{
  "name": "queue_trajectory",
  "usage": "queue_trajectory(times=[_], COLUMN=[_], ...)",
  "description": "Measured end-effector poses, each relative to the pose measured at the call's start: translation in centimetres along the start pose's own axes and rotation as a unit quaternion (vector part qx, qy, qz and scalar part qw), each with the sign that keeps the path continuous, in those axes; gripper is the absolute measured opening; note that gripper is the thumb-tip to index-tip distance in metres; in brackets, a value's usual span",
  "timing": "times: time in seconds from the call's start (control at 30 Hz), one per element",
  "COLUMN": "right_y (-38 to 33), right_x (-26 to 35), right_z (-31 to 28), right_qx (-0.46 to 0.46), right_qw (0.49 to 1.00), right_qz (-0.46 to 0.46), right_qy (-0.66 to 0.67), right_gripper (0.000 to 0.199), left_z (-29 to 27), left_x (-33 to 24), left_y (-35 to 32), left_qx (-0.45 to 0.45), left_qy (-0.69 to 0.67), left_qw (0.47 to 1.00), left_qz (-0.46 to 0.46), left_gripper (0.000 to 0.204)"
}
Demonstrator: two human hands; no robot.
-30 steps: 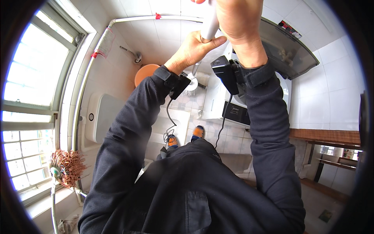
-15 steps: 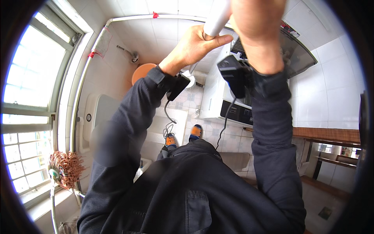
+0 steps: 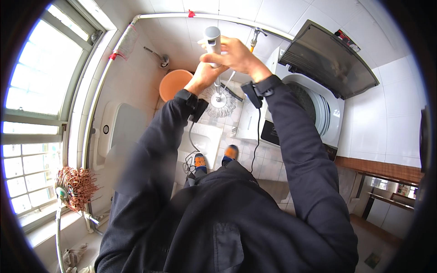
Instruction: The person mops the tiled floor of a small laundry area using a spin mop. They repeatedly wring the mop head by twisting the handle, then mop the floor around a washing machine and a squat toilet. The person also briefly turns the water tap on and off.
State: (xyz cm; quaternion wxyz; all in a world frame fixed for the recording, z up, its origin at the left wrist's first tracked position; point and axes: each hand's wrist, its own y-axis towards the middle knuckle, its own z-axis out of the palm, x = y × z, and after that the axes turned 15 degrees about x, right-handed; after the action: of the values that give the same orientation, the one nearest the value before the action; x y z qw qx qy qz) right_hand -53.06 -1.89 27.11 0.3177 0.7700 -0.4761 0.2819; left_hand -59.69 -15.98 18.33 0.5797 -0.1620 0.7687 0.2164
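Observation:
A mop (image 3: 212,40) with a pale grey handle stands nearly upright in front of me. Its round head of white-grey strands (image 3: 220,102) rests on the tiled floor. My left hand (image 3: 205,76) is closed round the handle, below the other hand. Higher up, my right hand (image 3: 240,55) wraps the handle near its grey rounded top, with some fingers hidden behind it. Both wrists carry black strapped devices with cables.
An orange basin (image 3: 175,84) sits left of the mop head. At right stands a top-loading washing machine (image 3: 336,116), its dark lid (image 3: 330,59) raised. A reddish string mop (image 3: 76,189) leans by the window. A white squat toilet (image 3: 207,139) lies before my feet.
My right hand has come down and left with the mop handle, which now stands nearly upright. Both hands are closer together, and the mop head and open washing machine show more fully.

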Motion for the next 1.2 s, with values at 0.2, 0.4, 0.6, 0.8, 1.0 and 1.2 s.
queue_trajectory(times=[0.2,0.4,0.6,0.8,1.0,1.2], right_y=[-4.0,-8.5,-17.7,-23.9,-27.6,-26.9], right_x=[-3.6,4.1,12.7,19.5,26.6,34.2], right_z=[-4.5,-1.8,0.9,8.2,15.6,16.3], right_qx=[-0.246,-0.047,-0.05,-0.13,0.109,0.152], right_qw=[0.895,0.842,0.674,0.573,0.69,0.685], right_qz=[0.274,0.255,0.301,0.471,0.628,0.668], right_qy=[0.253,0.472,0.672,0.658,0.342,0.249], right_gripper=[0.068,0.078,0.082,0.067,0.063,0.067], left_z=[-0.7,4.7,13.2,17.3,21.9,24.9], left_x=[-1.3,-1.7,2.5,12.1,19.4,18.1], left_y=[-2.8,-4.3,-8.4,-13.2,-17.6,-18.5], left_qx=[-0.049,-0.037,0.083,0.039,0.105,0.021], left_qy=[-0.042,0.059,0.049,-0.294,-0.422,-0.425], left_qw=[0.992,0.996,0.995,0.893,0.709,0.659], left_qz=[-0.113,-0.063,0.008,-0.337,-0.555,-0.619], left_gripper=[0.028,0.034,0.029,0.027,0.039,0.028])
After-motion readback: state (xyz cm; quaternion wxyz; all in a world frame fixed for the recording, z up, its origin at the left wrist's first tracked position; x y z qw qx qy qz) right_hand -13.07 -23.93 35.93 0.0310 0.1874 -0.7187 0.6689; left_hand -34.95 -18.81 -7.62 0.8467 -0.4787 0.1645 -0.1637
